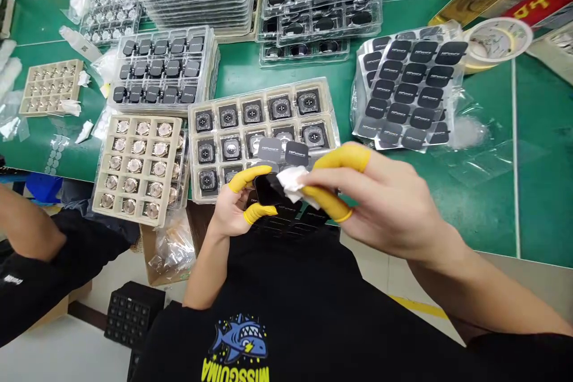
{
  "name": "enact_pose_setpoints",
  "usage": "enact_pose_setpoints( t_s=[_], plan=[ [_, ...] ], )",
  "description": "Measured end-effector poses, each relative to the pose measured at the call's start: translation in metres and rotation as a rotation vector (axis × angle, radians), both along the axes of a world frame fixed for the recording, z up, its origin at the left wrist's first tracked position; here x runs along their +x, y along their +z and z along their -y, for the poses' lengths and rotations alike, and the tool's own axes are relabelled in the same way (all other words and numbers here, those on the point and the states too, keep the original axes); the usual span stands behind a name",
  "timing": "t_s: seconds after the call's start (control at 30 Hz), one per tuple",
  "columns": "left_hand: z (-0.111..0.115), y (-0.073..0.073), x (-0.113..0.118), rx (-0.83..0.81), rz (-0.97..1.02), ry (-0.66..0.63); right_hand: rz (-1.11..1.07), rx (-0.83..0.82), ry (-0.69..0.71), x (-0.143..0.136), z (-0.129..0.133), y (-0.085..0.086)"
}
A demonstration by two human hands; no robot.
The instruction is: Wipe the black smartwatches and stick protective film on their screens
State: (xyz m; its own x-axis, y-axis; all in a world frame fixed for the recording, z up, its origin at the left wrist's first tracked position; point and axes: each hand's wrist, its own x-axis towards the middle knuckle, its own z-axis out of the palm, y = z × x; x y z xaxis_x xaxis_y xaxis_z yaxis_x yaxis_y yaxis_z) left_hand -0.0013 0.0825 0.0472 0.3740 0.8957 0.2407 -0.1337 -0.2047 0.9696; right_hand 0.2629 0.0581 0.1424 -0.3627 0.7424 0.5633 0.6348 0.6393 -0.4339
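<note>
My left hand (228,209), with yellow finger cots on its thumb and a finger, grips a dark square watch case (267,191) by its edges. A folded white wipe (293,182) is pinched in my right hand (389,197), whose fingertips also wear yellow cots. The wipe lies against or just over the right side of the case; I cannot tell if they touch. Under both hands is a sheet of dark grey square stickers (271,148), partly hidden. It overlaps the tray of black square watches (330,122), which lie backs up in their cells.
Stacked clear trays (201,12) stand at the back. More sticker sheets (403,89) lie at the right, beside a tape roll (510,42). On the left are a beige tray of round metallic watches (147,182) and a co-worker's arm (27,227).
</note>
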Motion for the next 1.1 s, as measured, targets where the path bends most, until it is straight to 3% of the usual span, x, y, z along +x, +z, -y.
enact_pose_setpoints(
  t_s=[0.1, 0.33, 0.57, 0.7, 0.77, 0.83, 0.97, 1.03, 1.1],
  plan=[
    [0.0, -0.001, 0.0, 0.021, 0.018, -0.026, 0.053, -0.012, 0.153, -0.008, 0.003, -0.003],
    [0.0, -0.009, -0.006, 0.019, -0.115, -0.041, 0.117, 0.071, -0.003, -0.012, -0.014, -0.008],
    [-0.007, -0.008, -0.007, 0.091, -0.174, -0.049, 0.165, 0.015, 0.278, -0.026, -0.026, -0.015],
    [-0.005, -0.008, -0.006, 0.104, -0.153, -0.035, 0.228, -0.045, 0.407, -0.006, -0.027, -0.004],
    [-0.004, -0.006, -0.005, 0.069, -0.093, -0.007, 0.361, -0.045, 0.351, 0.013, -0.023, 0.004],
    [-0.002, -0.003, -0.005, 0.037, -0.034, 0.013, 0.415, 0.046, 0.204, 0.033, -0.016, 0.01],
    [0.0, -0.002, -0.003, -0.033, 0.019, 0.036, 0.274, 0.13, -0.126, 0.05, 0.003, 0.019],
    [0.001, -0.002, -0.001, -0.058, 0.038, 0.033, 0.206, 0.057, -0.164, 0.044, 0.01, 0.022],
    [0.002, -0.002, 0.002, -0.064, 0.042, 0.006, 0.159, 0.023, -0.073, 0.032, 0.013, 0.023]
  ],
)
